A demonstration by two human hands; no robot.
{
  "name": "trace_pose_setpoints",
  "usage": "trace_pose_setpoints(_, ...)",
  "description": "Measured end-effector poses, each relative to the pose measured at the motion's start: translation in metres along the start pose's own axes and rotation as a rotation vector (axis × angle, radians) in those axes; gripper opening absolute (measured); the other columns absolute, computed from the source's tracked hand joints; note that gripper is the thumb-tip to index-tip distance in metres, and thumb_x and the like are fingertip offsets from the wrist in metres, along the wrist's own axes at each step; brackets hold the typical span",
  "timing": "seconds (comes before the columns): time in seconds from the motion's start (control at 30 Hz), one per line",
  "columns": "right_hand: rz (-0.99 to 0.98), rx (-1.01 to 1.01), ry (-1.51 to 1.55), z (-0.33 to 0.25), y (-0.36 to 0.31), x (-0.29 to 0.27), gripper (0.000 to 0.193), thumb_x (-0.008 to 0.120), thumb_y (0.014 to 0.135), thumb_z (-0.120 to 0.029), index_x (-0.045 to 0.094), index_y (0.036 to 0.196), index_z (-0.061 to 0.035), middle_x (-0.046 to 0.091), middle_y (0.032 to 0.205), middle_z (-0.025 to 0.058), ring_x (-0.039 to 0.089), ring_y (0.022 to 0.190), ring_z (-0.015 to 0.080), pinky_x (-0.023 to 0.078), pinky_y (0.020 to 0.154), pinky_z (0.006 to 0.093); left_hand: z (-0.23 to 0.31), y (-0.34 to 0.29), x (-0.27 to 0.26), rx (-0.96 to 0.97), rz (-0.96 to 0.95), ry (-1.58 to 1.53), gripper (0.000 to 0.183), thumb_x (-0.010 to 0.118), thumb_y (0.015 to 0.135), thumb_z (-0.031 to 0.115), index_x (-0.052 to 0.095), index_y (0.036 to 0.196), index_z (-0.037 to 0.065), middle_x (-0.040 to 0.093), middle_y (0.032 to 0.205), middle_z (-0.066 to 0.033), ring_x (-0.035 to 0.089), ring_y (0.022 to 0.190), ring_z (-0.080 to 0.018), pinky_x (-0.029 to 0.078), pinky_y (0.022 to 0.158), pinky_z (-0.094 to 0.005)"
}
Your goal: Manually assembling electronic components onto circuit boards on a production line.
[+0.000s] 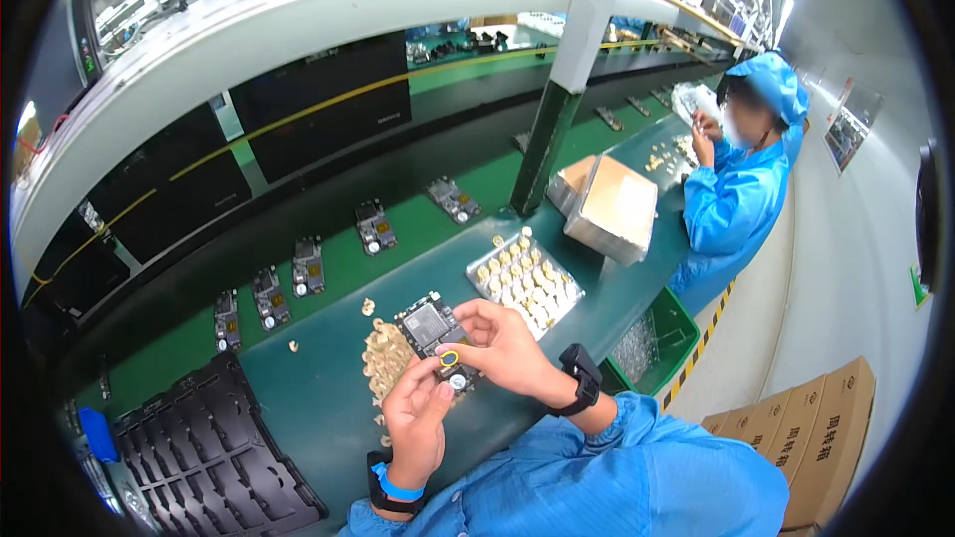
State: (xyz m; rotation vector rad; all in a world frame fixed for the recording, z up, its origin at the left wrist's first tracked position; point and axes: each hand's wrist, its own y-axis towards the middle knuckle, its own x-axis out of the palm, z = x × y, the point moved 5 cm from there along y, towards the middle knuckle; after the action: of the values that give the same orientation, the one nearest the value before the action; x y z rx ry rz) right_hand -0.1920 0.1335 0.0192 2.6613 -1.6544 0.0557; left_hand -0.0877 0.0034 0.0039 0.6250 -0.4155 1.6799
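I hold a small dark circuit board [428, 322] tilted above the bench, with a square silver component and a white round part [458, 382] near its lower end. My right hand [512, 350] grips the board's right side, its thumb pressing beside a small dark disc with a yellow rim [450, 359]. At the lower left edge, my left hand [413, 423] has its fingertips closed on the board, close to the disc. Beneath lies a pile of small beige pieces [381, 363], partly hidden by hands and board. A clear tray of round yellowish parts [497, 267] sits to the right.
Several similar boards [376, 227] lie along the green conveyor [328, 313] beyond the bench. A black slotted tray [214, 447] is at left. Stacked trays [615, 201], a post [562, 104], a green bin [662, 363] and a co-worker in blue [741, 189] are at right.
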Motion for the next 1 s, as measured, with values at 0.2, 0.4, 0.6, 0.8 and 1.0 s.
trace_pose_setpoints(0.2,0.088,-0.245,-0.563,-0.029,-0.047,-0.02,0.026,0.071,0.096,-0.009,0.068,0.118,0.0035,0.066,0.099,0.0177,0.068,0.084,0.0309,0.054,0.074,0.0361,-0.016,-0.013,0.021,-0.105,0.154,0.148,0.025,0.064,0.1,0.0,0.065,0.124,-0.006,0.07,0.116,-0.008,0.066,0.108,-0.0139,0.053,0.095,-0.0284)
trace_pose_setpoints(0.4,0.202,-0.401,-0.644,-0.051,-0.053,-0.043,0.033,0.081,0.082,0.0,0.074,0.114,-0.0023,0.067,0.098,0.0109,0.065,0.083,0.0194,0.053,0.071,0.0314,-0.014,-0.009,0.024,-0.127,0.171,0.13,0.02,0.063,0.103,0.002,0.066,0.121,-0.006,0.071,0.113,-0.0073,0.065,0.103,-0.0095,0.053,0.089,-0.025)
trace_pose_setpoints(0.6,-0.015,-0.442,-0.541,-0.045,-0.049,-0.025,0.024,0.082,0.082,-0.001,0.075,0.105,-0.0006,0.067,0.092,0.0095,0.065,0.081,0.0202,0.052,0.071,0.0304,-0.003,-0.013,0.032,-0.11,0.103,0.238,0.02,0.065,0.1,0.003,0.068,0.119,-0.003,0.073,0.112,-0.007,0.069,0.098,-0.0102,0.057,0.081,-0.0229)
trace_pose_setpoints(0.8,0.026,-0.378,-0.35,-0.033,-0.057,-0.032,0.016,0.079,0.083,0.003,0.076,0.099,0.0008,0.067,0.089,0.0077,0.064,0.082,0.0157,0.051,0.071,0.0275,0.005,-0.017,0.039,-0.156,0.045,0.313,0.024,0.059,0.102,-0.003,0.065,0.125,-0.008,0.071,0.118,-0.0091,0.065,0.107,-0.0114,0.052,0.091,-0.0258)
trace_pose_setpoints(1.0,0.031,-0.098,0.21,0.001,-0.062,-0.043,0.012,0.072,0.093,0.005,0.071,0.105,0.003,0.069,0.107,0.0085,0.065,0.099,0.0114,0.053,0.087,0.0251,-0.002,-0.015,0.025,-0.189,0.098,0.371,0.034,0.061,0.099,-0.007,0.061,0.133,-0.007,0.071,0.12,-0.0135,0.067,0.108,-0.0145,0.055,0.091,-0.0276)
